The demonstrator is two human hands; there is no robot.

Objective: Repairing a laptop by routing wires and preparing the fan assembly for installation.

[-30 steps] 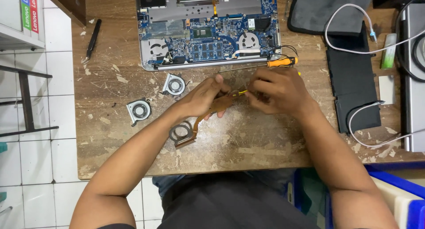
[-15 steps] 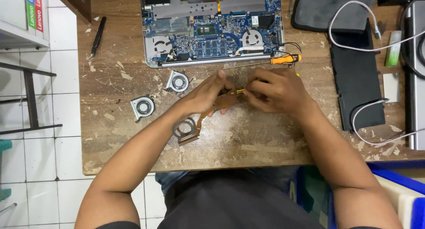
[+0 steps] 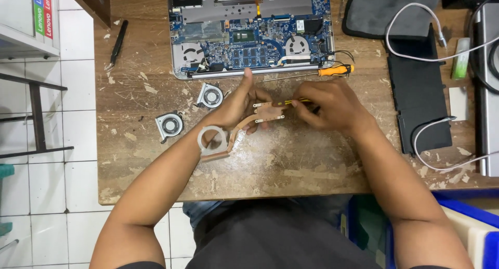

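**Copper heat-pipe assembly steadied under a small tool: little change over the last second**

The tabletop (image 3: 291, 170) carries an opened laptop (image 3: 252, 32) at 12 o'clock, a black battery pack (image 3: 418, 97) at 3 o'clock, and two loose fans (image 3: 169, 126) at 9 o'clock. Centre: the copper heat-pipe assembly (image 3: 234, 131) lies flat, its ring-shaped end toward 7 o'clock. Compared with the earlier views, both hands remain on it; the left hand's (image 3: 236, 105) thumb is now raised toward 12 o'clock. Its grip pinches the assembly's plate end. The right hand's (image 3: 332, 105) grip is closed on a thin yellow-handled tool (image 3: 297, 101), tip at the plate. An orange-handled screwdriver (image 3: 332, 70) lies unused at 1 o'clock. Work on the plate appears ongoing.
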